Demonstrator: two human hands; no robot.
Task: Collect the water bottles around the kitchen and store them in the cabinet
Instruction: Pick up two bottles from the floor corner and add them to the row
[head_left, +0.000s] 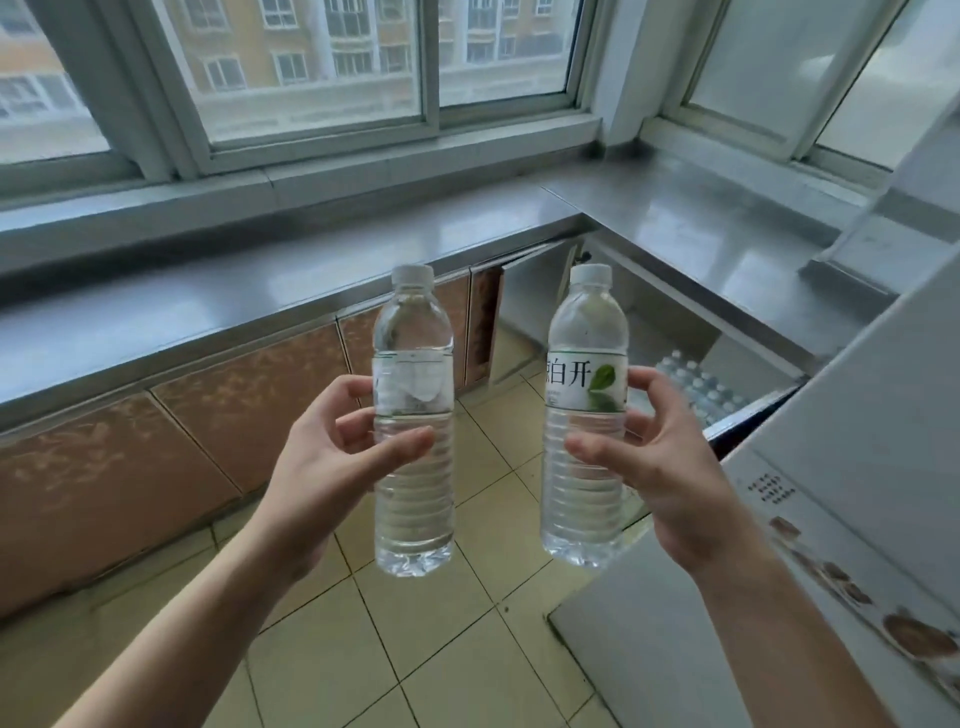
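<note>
Both hands, left (332, 447) and right (660, 457), grip upright water-filled bottles (414, 415) (584, 415) (caps on).

Steel counter (208, 306) beneath windows (311, 57)

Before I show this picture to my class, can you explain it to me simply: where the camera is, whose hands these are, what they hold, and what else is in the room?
There is one picture, taken by a camera worn on a person's head, looking forward and down. No machine is involved, just two bare hands. The left hand holds one water bottle upright, and the right hand holds a second bottle with a leaf on its label. Both are capped. Ahead, a steel counter runs under the windows and turns a corner. Below the corner an open cabinet already has more bottles inside.
</note>
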